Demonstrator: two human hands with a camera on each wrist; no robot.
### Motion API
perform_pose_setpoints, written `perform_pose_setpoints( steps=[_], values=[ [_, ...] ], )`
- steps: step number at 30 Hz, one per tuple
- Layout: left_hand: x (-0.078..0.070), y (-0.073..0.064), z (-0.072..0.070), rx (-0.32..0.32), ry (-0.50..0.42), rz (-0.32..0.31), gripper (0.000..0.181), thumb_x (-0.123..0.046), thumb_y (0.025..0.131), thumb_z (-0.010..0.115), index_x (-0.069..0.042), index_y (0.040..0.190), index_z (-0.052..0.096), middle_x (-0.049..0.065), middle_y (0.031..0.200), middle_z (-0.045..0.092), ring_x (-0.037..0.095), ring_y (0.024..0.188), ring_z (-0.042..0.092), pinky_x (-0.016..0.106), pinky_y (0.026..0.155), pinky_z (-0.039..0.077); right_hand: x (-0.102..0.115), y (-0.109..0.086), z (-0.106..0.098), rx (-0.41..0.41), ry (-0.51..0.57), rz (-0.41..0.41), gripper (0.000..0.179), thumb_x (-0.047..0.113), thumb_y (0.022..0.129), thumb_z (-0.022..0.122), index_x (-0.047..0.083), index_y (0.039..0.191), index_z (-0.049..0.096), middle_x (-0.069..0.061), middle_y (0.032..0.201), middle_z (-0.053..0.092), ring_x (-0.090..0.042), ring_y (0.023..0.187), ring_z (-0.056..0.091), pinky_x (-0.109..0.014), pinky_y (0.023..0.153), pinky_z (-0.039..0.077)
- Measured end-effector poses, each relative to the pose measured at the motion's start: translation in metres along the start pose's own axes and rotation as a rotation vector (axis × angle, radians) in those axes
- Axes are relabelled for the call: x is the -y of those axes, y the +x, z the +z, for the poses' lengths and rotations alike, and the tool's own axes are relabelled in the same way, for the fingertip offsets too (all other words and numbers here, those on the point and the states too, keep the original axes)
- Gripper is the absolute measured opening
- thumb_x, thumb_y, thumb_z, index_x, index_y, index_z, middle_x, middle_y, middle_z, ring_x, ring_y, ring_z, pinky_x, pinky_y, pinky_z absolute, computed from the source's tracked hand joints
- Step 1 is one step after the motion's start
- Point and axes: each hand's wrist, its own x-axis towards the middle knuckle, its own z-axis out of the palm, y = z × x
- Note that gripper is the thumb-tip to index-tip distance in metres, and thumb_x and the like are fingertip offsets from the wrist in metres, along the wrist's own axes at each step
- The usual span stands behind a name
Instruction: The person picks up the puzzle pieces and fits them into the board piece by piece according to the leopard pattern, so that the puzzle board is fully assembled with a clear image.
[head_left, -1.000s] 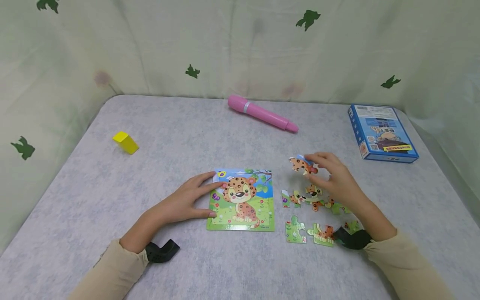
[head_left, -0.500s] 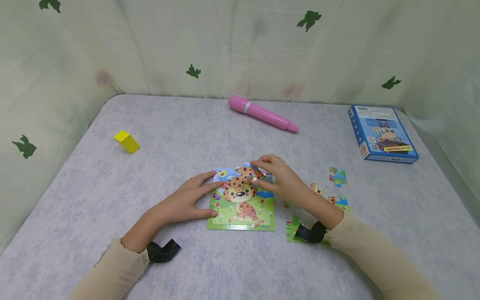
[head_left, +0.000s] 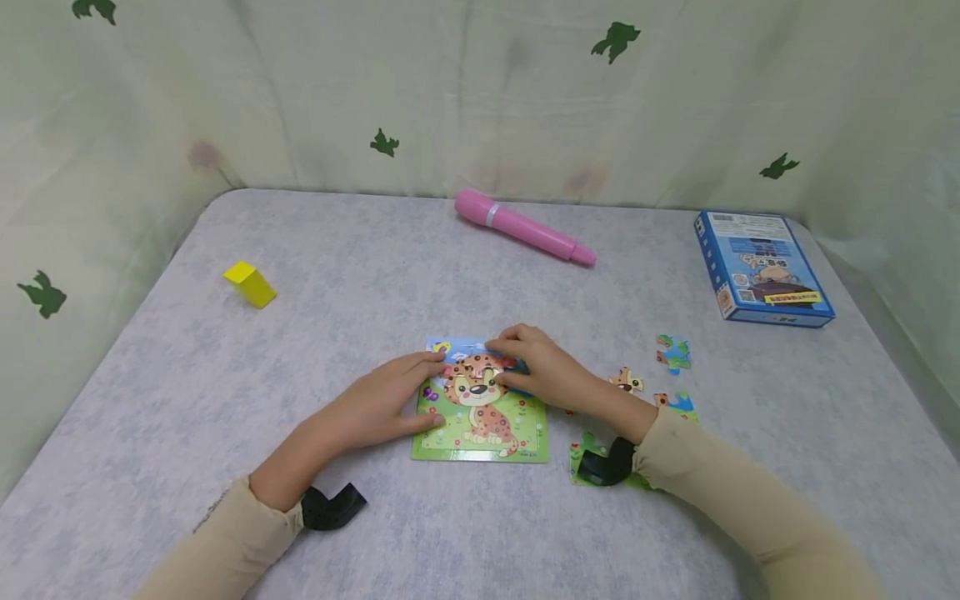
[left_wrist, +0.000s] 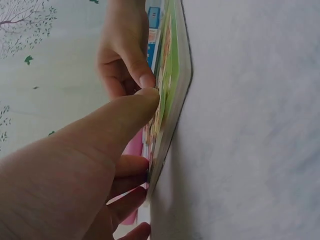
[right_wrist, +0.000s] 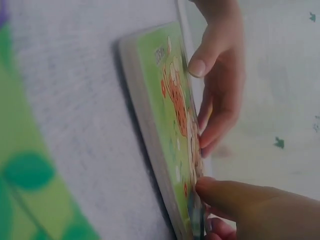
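Observation:
In the head view, a square leopard puzzle board (head_left: 431, 451) lies at the middle of the table. My left hand (head_left: 378, 398) rests on its left side, thumb and fingertips on the picture. My right hand (head_left: 551, 372) pinches a spotted puzzle piece (head_left: 474, 365) over the leopard's head, at the board's upper part. Part of that piece is hidden by the fingers. The right wrist view shows my right thumb (right_wrist: 235, 197) low against the board (right_wrist: 155, 120), with the left hand (right_wrist: 225, 75) across from it.
Loose puzzle pieces lie right of the board, including a blue-green piece (head_left: 675, 353) and a spotted one (head_left: 626, 380); the right forearm covers some. Farther back are a pink microphone-shaped pen (head_left: 525, 231), a blue box (head_left: 768, 268) and a yellow block (head_left: 251, 284).
My right hand has carried the spotted puzzle piece left from above the loose pieces and lowered it onto the board. The left hand's fingers have shifted slightly inward and closer together.

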Motion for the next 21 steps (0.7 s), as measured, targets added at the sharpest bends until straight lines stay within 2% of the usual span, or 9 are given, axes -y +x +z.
perform_pose_setpoints(
  steps=[4,9,12,16,19,21],
  values=[
    [-0.002,0.005,-0.003,-0.018,0.054,0.027,0.066,-0.047,0.081,0.062,-0.011,0.133,0.043,0.007,0.125,0.046,0.022,0.113,0.044,0.038,0.092,0.036,-0.001,0.002,0.001,0.002,-0.009,-0.025,0.044,0.020,0.084,0.064,0.006,0.125,0.053,-0.006,0.113,0.050,-0.019,0.099,0.044,-0.033,0.079,0.039],
    [-0.003,0.013,-0.005,-0.004,0.122,0.045,0.066,-0.049,0.080,0.061,-0.020,0.137,0.041,0.009,0.119,0.046,0.022,0.099,0.045,0.037,0.083,0.038,-0.003,0.005,0.002,0.009,-0.012,-0.041,0.044,0.020,0.085,0.064,0.009,0.126,0.054,-0.004,0.113,0.049,-0.016,0.094,0.043,-0.031,0.076,0.037],
    [-0.002,0.015,-0.004,0.000,0.138,0.034,0.066,-0.050,0.079,0.061,-0.021,0.136,0.042,0.011,0.119,0.045,0.024,0.099,0.044,0.037,0.084,0.037,-0.002,0.007,0.002,0.018,-0.006,-0.043,0.044,0.021,0.084,0.063,0.010,0.126,0.054,-0.002,0.113,0.049,-0.015,0.093,0.042,-0.030,0.076,0.036],
    [-0.001,0.015,-0.004,-0.004,0.109,0.023,0.066,-0.050,0.078,0.063,-0.020,0.134,0.045,0.012,0.121,0.044,0.025,0.103,0.043,0.039,0.087,0.036,0.000,0.010,0.000,0.036,-0.012,-0.046,0.042,0.021,0.084,0.064,0.010,0.124,0.055,0.000,0.106,0.048,-0.015,0.086,0.039,-0.029,0.072,0.033],
    [-0.001,0.015,-0.003,-0.001,0.093,0.021,0.068,-0.050,0.077,0.063,-0.020,0.135,0.044,0.012,0.123,0.043,0.026,0.107,0.041,0.041,0.090,0.034,0.001,0.010,-0.002,0.063,-0.017,-0.036,0.043,0.022,0.084,0.064,0.010,0.124,0.055,0.001,0.102,0.046,-0.015,0.082,0.036,-0.028,0.069,0.031],
    [0.000,0.015,-0.002,0.002,0.087,0.024,0.069,-0.051,0.078,0.063,-0.020,0.136,0.042,0.012,0.125,0.041,0.027,0.109,0.040,0.042,0.092,0.033,0.001,0.009,-0.004,0.092,0.001,-0.010,0.046,0.025,0.084,0.064,0.011,0.126,0.053,0.001,0.105,0.045,-0.015,0.085,0.036,-0.029,0.071,0.031]
  ],
)
